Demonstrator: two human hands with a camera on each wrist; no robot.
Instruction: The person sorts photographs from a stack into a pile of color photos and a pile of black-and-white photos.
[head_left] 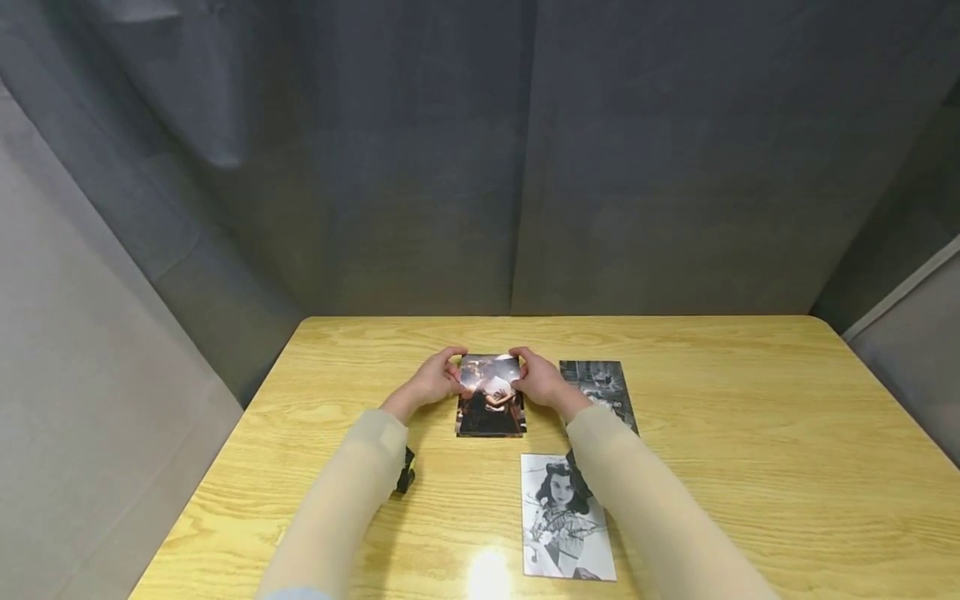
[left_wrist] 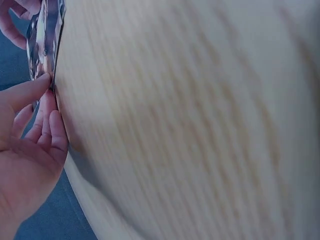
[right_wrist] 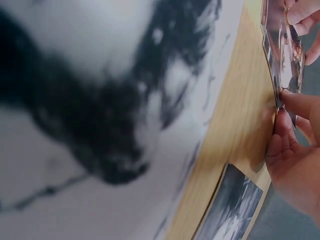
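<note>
A glossy colour photo (head_left: 491, 398) lies on the wooden table (head_left: 750, 467), its far end lifted slightly. My left hand (head_left: 435, 379) pinches its left edge and my right hand (head_left: 538, 379) pinches its right edge. The left wrist view shows my left thumb and fingertips (left_wrist: 42, 100) on the edge of the colour photo (left_wrist: 44, 42). In the right wrist view my right fingertips (right_wrist: 290, 107) grip the shiny edge of the colour photo (right_wrist: 282, 50).
A black-and-white portrait photo (head_left: 564, 517) lies near the front edge, under my right forearm. Another black-and-white photo (head_left: 603, 392) lies to the right of my right hand. A small black object (head_left: 406, 472) sits by my left forearm. Grey fabric walls surround the table.
</note>
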